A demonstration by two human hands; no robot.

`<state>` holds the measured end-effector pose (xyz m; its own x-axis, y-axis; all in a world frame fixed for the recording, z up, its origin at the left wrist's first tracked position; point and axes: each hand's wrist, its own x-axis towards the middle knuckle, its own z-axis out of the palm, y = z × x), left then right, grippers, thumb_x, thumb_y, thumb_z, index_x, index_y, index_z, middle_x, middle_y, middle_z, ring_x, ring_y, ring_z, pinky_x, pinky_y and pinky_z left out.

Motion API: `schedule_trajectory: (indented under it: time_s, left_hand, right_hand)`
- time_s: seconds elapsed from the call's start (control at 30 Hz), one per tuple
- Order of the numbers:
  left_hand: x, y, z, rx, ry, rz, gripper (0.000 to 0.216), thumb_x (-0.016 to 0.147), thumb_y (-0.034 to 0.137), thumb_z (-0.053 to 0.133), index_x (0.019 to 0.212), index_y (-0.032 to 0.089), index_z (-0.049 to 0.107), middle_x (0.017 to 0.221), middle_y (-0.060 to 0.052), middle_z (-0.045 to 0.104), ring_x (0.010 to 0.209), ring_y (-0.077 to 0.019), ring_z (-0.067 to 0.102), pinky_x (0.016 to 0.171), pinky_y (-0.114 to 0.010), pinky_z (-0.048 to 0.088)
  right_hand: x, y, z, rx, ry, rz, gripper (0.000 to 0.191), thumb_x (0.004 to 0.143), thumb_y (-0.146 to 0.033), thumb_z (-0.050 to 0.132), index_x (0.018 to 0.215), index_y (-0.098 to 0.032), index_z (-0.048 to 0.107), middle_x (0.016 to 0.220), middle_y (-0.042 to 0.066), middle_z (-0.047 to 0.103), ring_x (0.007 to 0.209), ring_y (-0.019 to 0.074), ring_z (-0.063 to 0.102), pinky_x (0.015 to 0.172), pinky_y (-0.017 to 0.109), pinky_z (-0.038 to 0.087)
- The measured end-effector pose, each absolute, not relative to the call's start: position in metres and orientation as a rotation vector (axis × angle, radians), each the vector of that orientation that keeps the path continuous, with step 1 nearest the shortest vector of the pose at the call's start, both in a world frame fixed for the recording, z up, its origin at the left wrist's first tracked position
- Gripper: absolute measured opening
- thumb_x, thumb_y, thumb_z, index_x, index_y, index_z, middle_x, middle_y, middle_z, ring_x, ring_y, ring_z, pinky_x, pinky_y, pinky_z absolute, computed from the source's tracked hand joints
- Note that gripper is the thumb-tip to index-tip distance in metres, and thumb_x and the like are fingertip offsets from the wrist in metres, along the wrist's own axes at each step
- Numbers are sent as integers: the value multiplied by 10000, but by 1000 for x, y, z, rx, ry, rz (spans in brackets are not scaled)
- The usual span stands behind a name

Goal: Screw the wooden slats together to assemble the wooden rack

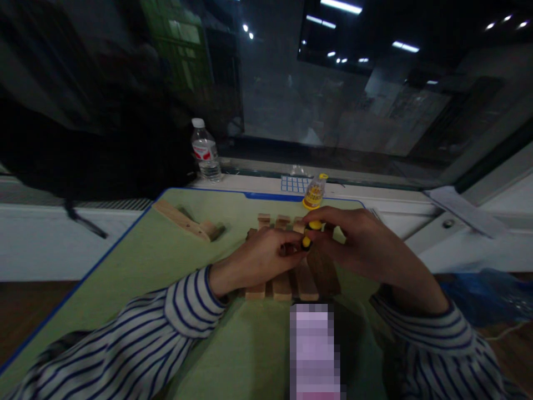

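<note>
My right hand (358, 239) pinches the top of a short yellow-and-black screwdriver (314, 225), which stands over the wooden pieces. My left hand (266, 253) closes its thumb and fingertips about the screwdriver's lower end; its tip is hidden by the fingers. Beneath both hands lies a wooden assembly, with several light slats (308, 283) side by side over a darker wooden part (327, 272). The slats' middles are covered by my left hand. Small raised wooden blocks (264, 219) show at the far ends of the slats.
On the green, blue-edged table (200, 266), a separate wooden piece (183, 219) lies at the back left. A yellow-capped glue bottle (314, 191) stands behind my hands. On the sill are a water bottle (206, 153) and a blue-gridded sheet (295, 184). A pixelated patch (314, 350) covers the near front.
</note>
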<state>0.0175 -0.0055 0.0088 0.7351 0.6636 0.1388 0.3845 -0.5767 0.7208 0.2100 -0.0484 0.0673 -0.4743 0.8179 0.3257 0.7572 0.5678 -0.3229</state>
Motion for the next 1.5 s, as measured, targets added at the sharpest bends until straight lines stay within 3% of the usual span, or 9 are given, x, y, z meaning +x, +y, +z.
schedule_trajectory:
  time_s: [0.57,0.97,1.2,1.33,1.5]
  left_hand:
    - [19,-6,10,2272,862,553,262,866,346,568,1072,210,654,924,-35,703,831,-182,647,742,-286,493]
    - [18,-6,9,2280,795,548,245,889,303,528,1068,194,654,919,-37,706,818,-175,642,776,-296,488]
    - [16,-5,9,2275,758,536,223,895,288,518,1031,177,656,879,-32,699,780,-159,637,722,-267,483]
    - [16,-5,10,2259,741,548,217,882,286,534,1009,168,665,863,-36,699,766,-155,637,709,-265,490]
    - [17,-5,9,2241,762,566,213,863,278,556,1012,177,669,853,-30,700,748,-153,633,692,-260,491]
  right_hand:
    - [206,-48,66,-1340,-2339,-8,143,872,-303,561,942,-193,618,723,2,652,611,136,589,578,254,396]
    - [204,-45,63,-1367,-2287,88,237,876,-419,540,940,-202,612,723,6,668,625,149,608,586,268,412]
    - [208,-49,67,-1206,-2313,246,323,833,-217,584,1156,-224,594,937,-4,719,747,125,657,667,248,463]
    - [208,-51,68,-1147,-2327,258,301,833,-160,562,1120,-218,633,1035,2,720,866,134,668,746,251,474]
    - [207,-50,70,-1213,-2330,215,266,823,-139,567,1059,-218,659,959,8,734,805,153,674,698,266,478]
